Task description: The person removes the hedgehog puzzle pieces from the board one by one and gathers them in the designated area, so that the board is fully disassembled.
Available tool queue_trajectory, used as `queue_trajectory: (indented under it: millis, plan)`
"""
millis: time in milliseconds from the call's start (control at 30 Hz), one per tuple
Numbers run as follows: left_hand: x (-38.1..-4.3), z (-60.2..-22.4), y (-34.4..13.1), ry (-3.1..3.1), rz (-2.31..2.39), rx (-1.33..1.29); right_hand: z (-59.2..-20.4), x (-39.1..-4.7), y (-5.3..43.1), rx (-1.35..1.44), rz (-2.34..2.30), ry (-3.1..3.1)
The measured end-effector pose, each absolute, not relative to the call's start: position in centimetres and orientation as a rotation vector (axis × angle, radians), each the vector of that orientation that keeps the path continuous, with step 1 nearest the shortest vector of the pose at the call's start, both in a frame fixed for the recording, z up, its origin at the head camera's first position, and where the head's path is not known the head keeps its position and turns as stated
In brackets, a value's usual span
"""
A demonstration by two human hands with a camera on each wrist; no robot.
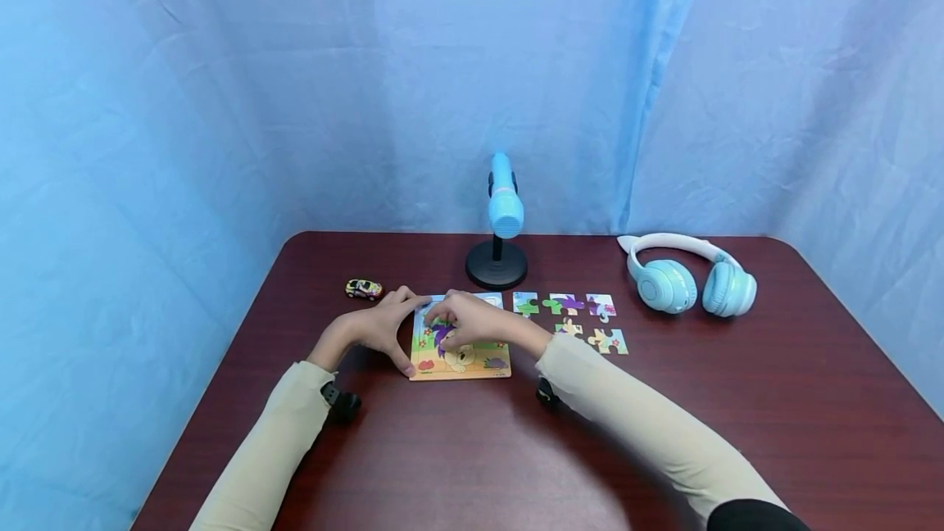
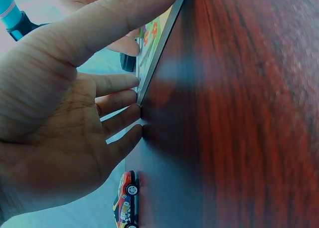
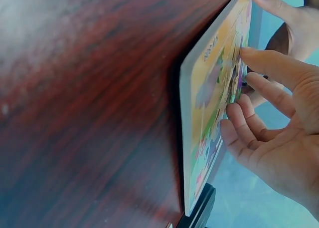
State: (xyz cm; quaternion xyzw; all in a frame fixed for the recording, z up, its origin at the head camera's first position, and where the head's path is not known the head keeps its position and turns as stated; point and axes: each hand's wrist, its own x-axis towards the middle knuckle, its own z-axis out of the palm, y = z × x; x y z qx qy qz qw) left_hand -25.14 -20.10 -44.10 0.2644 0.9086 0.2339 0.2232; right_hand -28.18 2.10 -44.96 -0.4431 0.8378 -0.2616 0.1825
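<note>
A picture jigsaw board [image 1: 487,351] lies on the table before me, showing a cartoon animal on green and orange ground. My left hand [image 1: 379,326] spans its left side, thumb at the near left corner and straight fingertips by the far left edge. Over the picture bends my right hand [image 1: 472,322]; in the right wrist view its thumb [image 3: 269,63] and loosely bent fingers [image 3: 244,128] touch the board's face. No loose piece shows in either hand. Right of the board lie several loose jigsaw pieces [image 1: 609,341] in two rough rows.
Behind the board stands a light blue microphone [image 1: 506,207] on a round black base [image 1: 496,266]. A small toy car [image 1: 364,289] sits beyond my left hand. Pale blue and white headphones [image 1: 667,285] rest at the far right of the dark red table [image 1: 457,449]. Blue cloth hangs behind.
</note>
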Motion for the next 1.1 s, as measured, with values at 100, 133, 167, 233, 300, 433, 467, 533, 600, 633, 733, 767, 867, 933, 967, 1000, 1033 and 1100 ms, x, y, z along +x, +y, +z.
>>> queue_trajectory:
  millis: [100, 133, 167, 233, 300, 433, 467, 533, 600, 633, 733, 767, 867, 933, 967, 1000, 1033, 1100]
  plan:
    - [-25.18, -44.16, -20.14, 2.511, 0.649, 0.739, -44.91, -28.16, 1.98, -1.246, -0.736, 2.370]
    - [-25.20, -44.18, -20.15, 2.512, 0.648, 0.740, -44.84, -28.09, 1.94, -1.239, -0.734, 2.372]
    - [-25.22, -44.19, -20.15, 2.513, 0.648, 0.741, -44.78, -28.04, 1.92, -1.233, -0.733, 2.375]
    - [-25.24, -44.19, -20.14, 2.516, 0.646, 0.746, -44.67, -27.91, 1.88, -1.225, -0.724, 2.381]
    - [-25.25, -44.14, -20.12, 2.517, 0.645, 0.746, -44.55, -27.79, 1.84, -1.219, -0.716, 2.387]
    - [-25.26, -44.13, -20.09, 2.515, 0.646, 0.734, -44.47, -27.69, 1.79, -1.235, -0.702, 2.399]
    - [-25.27, -44.14, -20.09, 2.512, 0.646, 0.730, -44.47, -27.66, 1.78, -1.244, -0.698, 2.403]
    - [-25.27, -44.16, -20.09, 2.512, 0.643, 0.731, -44.44, -27.64, 1.76, -1.269, -0.689, 2.413]
    - [-25.26, -44.16, -20.08, 2.514, 0.640, 0.736, -44.42, -27.61, 1.74, -1.297, -0.686, 2.419]
    - [-25.25, -44.15, -20.09, 2.513, 0.640, 0.736, -44.39, -27.60, 1.72, -1.311, -0.683, 2.422]
    - [-25.20, -44.17, -20.13, 2.518, 0.638, 0.738, -44.32, -27.58, 1.72, -1.337, -0.671, 2.429]
    - [-25.19, -44.18, -20.16, 2.519, 0.639, 0.736, -44.31, -27.58, 1.74, -1.340, -0.666, 2.431]
    - [-25.16, -44.19, -20.21, 2.524, 0.637, 0.736, -44.26, -27.57, 1.82, -1.335, -0.661, 2.436]
    - [-25.16, -44.16, -20.22, 2.524, 0.637, 0.733, -44.22, -27.57, 1.89, -1.320, -0.660, 2.438]
    - [-25.16, -44.14, -20.22, 2.524, 0.637, 0.731, -44.21, -27.57, 1.93, -1.312, -0.665, 2.438]
    - [-25.15, -44.12, -20.22, 2.524, 0.637, 0.729, -44.22, -27.59, 1.97, -1.308, -0.671, 2.437]
    - [-25.16, -44.10, -20.22, 2.522, 0.637, 0.728, -44.24, -27.59, 2.03, -1.304, -0.677, 2.435]
    - [-25.18, -44.09, -20.24, 2.521, 0.638, 0.725, -44.26, -27.62, 2.16, -1.299, -0.682, 2.438]
